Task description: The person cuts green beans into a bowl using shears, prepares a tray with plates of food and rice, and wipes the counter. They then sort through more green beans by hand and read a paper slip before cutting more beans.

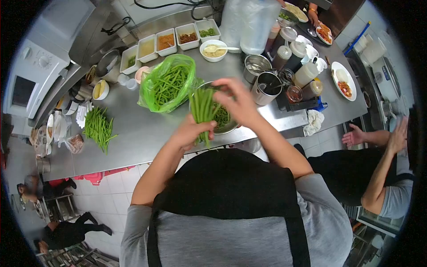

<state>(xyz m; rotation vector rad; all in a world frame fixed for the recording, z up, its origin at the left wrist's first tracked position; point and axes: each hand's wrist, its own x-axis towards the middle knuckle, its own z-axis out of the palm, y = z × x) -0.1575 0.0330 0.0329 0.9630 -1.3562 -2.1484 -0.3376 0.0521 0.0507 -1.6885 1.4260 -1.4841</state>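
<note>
A bunch of long green beans [203, 106] stands upright in my left hand [190, 132], whose fingers are wrapped round its lower part. My right hand [235, 101] is at the top right of the bunch, fingers curled and slightly blurred; whether it pinches a bean end I cannot make out. Beneath both hands is a metal bowl [232, 128] with small green pieces [221, 116] in it, partly hidden by the beans. Left of the bunch, a bright green plastic bag [147, 91] lies open, full of more green beans [171, 84]. Another pile of beans [98, 127] lies on the steel counter [133, 133].
White containers [166, 42] of chopped ingredients line the back, beside a bowl with a spoon [214, 51]. Metal pots [267, 87] and squeeze bottles [307, 73] stand close on the right. A plated dish [343, 81] is farther right. A co-worker's hands [354, 135] are at the right edge.
</note>
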